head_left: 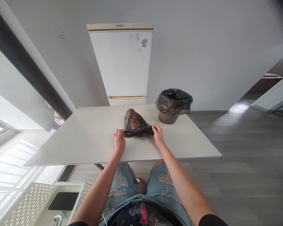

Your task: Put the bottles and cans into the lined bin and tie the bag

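A thin black plastic bag [141, 131] lies on the white table in front of me, its near edge stretched level between both hands. Inside it, or under its film, a reddish-orange rounded item [133, 121] shows through; its kind I cannot make out. My left hand [119, 139] pinches the bag's left corner. The right corner is gripped by the fingers of my right hand [158, 134]. Behind and to the right stands a brown bin [168, 118] with a black bin liner [173, 105] folded over its rim.
The white table [85, 141] runs across in front of me. Behind it a white fridge [124, 62] stands against the grey wall. At lower left is a pale perforated basket [30, 201] with a dark flat object [63, 201] and a white cable [58, 218].
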`<state>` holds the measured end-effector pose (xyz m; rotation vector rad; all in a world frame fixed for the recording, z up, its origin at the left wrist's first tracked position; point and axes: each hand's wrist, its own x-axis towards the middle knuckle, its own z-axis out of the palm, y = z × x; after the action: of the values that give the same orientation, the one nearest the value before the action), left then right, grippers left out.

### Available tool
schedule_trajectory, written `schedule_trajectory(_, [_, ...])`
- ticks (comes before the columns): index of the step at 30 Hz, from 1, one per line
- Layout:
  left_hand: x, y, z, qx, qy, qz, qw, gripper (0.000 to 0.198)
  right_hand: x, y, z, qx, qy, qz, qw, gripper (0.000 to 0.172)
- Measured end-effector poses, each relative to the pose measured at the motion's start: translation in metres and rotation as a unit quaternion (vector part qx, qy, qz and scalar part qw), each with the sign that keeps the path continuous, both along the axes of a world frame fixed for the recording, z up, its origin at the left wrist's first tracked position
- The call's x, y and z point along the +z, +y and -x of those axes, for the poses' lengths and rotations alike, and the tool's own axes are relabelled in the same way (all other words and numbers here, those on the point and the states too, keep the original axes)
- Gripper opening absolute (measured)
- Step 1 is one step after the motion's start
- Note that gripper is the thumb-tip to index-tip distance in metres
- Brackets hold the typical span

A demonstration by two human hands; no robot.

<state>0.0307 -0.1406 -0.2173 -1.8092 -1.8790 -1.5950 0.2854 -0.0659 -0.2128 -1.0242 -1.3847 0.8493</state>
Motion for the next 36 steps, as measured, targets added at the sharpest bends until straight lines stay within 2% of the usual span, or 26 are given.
schedule_trajectory(5, [0.003,-0.002,0.0,-0.013,-0.026,-0.015,0.999,0.026,-0.003,0.005,0.0,-0.018,0.009,-0.001,1.0,0.032])
schedule_trajectory(9, [0.011,-0.007,-0.003,-0.09,0.069,0.012,0.993,0.018,0.002,0.0,0.004,0.037,0.023,-0.004,0.999,0.03])
schedule_trajectory(12, [0.014,-0.008,-0.006,-0.144,0.143,0.035,0.979,0.036,0.005,-0.003,0.006,0.098,0.036,-0.004,0.995,0.034])
schedule_trajectory(14, [0.011,-0.005,-0.006,-0.161,0.179,0.041,0.97,0.031,0.005,-0.003,0.007,0.111,0.034,-0.004,0.993,0.029])
schedule_trajectory(17, [0.005,-0.002,-0.006,-0.173,0.214,0.043,0.96,0.008,0.0,0.002,0.006,0.084,0.026,-0.009,0.996,0.022])
schedule_trajectory(21, [0.0,0.0,-0.004,-0.155,0.154,0.028,0.975,0.017,-0.002,0.004,0.004,0.051,0.021,-0.014,0.998,0.024])
schedule_trajectory(24, [-0.001,0.0,-0.002,-0.103,0.082,0.006,0.991,0.021,0.0,0.001,0.004,0.049,-0.001,-0.016,0.999,0.025])
schedule_trajectory(27, [-0.002,0.0,-0.001,-0.062,0.058,-0.007,0.996,0.023,0.003,-0.002,0.005,0.055,-0.035,-0.043,0.997,0.022])
schedule_trajectory(30, [-0.001,0.0,-0.001,-0.072,0.065,-0.012,0.995,0.022,0.003,-0.001,0.005,0.031,-0.08,-0.089,0.992,0.025])
schedule_trajectory(36, [0.002,-0.001,-0.003,-0.113,0.075,0.015,0.991,0.024,-0.007,0.004,0.005,-0.095,-0.147,-0.112,0.978,0.022])
